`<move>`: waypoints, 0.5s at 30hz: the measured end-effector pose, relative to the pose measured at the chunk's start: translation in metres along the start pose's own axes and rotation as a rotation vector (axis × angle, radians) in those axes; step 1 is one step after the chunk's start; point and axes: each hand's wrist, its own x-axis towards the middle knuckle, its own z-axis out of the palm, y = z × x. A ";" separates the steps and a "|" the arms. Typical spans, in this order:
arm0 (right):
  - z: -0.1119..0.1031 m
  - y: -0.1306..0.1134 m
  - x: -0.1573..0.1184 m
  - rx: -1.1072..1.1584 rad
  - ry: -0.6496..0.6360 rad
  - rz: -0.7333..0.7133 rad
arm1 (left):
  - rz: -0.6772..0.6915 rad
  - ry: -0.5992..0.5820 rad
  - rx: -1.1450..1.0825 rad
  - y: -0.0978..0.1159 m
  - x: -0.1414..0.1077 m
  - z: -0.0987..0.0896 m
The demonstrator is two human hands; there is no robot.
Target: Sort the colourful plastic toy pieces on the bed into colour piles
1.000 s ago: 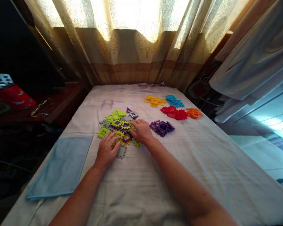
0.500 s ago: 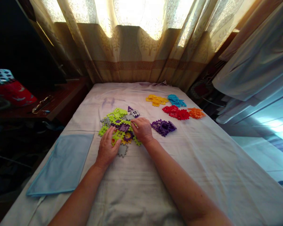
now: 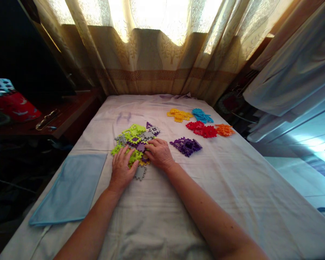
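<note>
A mixed pile of flat, toothed plastic building pieces (image 3: 135, 130) in lime green, grey, purple and yellow lies on the white sheet. On the pile's near left side rests my left hand (image 3: 121, 168), open, its fingers spread over green pieces. My right hand (image 3: 159, 153) lies along the pile's right edge with fingers stretched out over the pieces, covering some of them. A grey square piece (image 3: 140, 173) sits at the near edge, beside my left thumb. To the right of my right hand is a separate heap of purple pieces (image 3: 186, 146).
Sorted heaps of yellow (image 3: 179, 115), blue (image 3: 202, 115), red (image 3: 202, 129) and orange pieces (image 3: 224, 130) lie at the far right. A light blue cloth pouch (image 3: 70, 189) is at the left edge. Curtains (image 3: 162, 61) hang behind; a dark side table (image 3: 56, 122) stands left.
My right hand has come slightly down and toward me, its fingers now flatter over the pile's right edge. The left hand has barely shifted.
</note>
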 end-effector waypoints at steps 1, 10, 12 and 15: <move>0.001 0.000 0.000 -0.007 -0.009 -0.004 | 0.004 -0.010 0.006 0.000 0.000 0.000; -0.007 0.005 -0.004 0.005 0.135 -0.048 | 0.002 -0.011 -0.007 -0.001 0.001 -0.002; -0.017 0.018 -0.010 0.015 0.212 0.041 | 0.003 -0.007 -0.011 -0.002 0.001 -0.002; -0.037 0.041 -0.021 0.001 0.270 0.297 | 0.002 -0.010 -0.010 -0.002 0.001 -0.001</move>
